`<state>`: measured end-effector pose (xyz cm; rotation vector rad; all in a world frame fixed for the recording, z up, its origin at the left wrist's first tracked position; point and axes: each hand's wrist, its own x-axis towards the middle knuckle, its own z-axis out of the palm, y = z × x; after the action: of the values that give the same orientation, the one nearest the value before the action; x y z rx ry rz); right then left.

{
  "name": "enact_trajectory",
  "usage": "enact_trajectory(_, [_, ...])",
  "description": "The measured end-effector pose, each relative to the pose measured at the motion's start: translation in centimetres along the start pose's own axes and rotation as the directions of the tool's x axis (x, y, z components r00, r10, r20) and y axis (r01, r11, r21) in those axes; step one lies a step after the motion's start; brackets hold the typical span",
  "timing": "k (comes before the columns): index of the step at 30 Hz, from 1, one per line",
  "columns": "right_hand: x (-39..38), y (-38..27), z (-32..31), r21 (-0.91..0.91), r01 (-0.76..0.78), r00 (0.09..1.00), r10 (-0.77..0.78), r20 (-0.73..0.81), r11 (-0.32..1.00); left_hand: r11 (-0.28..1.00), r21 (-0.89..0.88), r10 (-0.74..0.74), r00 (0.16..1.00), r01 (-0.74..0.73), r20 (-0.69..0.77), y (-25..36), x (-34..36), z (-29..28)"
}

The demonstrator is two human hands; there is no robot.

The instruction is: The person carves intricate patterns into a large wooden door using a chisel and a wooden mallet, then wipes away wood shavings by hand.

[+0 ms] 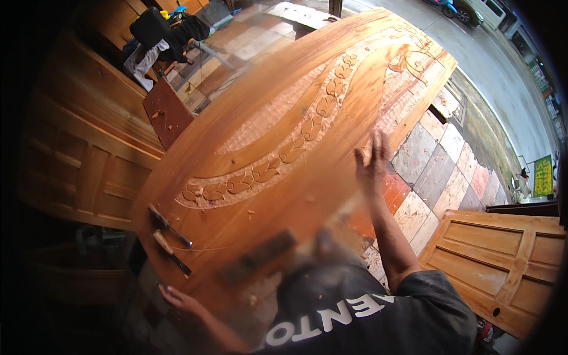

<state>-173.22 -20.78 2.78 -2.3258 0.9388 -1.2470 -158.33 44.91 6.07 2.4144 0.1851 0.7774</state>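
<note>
A large carved wooden panel (349, 127) lies before me, with a band of leaf shapes curving along it and rough gouged ground beside the band. My right hand (374, 160) rests at the panel's right edge, fingers stretched and apart, holding nothing. Down at the near left corner, my left hand (176, 299) is beside the panel's edge with its fingers extended. Whether it touches the wood I cannot tell. Closest to it lie two chisel-like carving tools, one dark-handled (170, 225) and one with a pale wooden handle (171, 254). A dark oblong block (258, 258) on the panel is blurred.
Panelled doors lean at the left (89, 171) and stand at the lower right (497, 260). Worn tiles (435, 171) run along the right, with a road (473, 65) beyond. A brown board (167, 112) and a heap of dark items (168, 32) are behind the panel.
</note>
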Motion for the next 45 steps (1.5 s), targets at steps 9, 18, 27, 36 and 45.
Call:
enact_trajectory(9, [-5.7, -10.3, 0.9, 0.325, 0.357, 0.558, -0.479, 0.678, 0.876, 0.827, -0.31, 0.562, 0.682, -0.469, 0.468, 19.1, 1.4, 14.5])
enact_trajectory(18, [-12.1, -5.3, -11.3, 0.271, 0.082, 0.757, -0.237, 0.609, 0.959, 0.927, 0.085, 0.241, 0.752, -0.366, 0.614, 15.3, 4.3, 27.3])
enact_trajectory(27, [-26.0, 1.6, -20.8, -0.001, -0.577, 0.788, 0.557, 0.264, 0.817, 0.451, -0.864, 0.866, 0.345, -0.224, 0.363, 29.9, -2.0, 23.5])
enact_trajectory(36, [-34.9, -6.8, -27.5, -0.181, -0.821, 0.514, 0.839, 0.179, 0.542, -0.14, -0.114, 0.99, -0.135, -0.984, -0.051, 21.9, 7.6, 43.6])
enact_trajectory(45, [-44.4, -13.6, -26.6, -0.277, -0.86, 0.379, 0.9, 0.214, 0.428, 0.251, -0.889, 0.873, -0.307, -0.384, 0.379, 33.5, -8.8, 22.3])
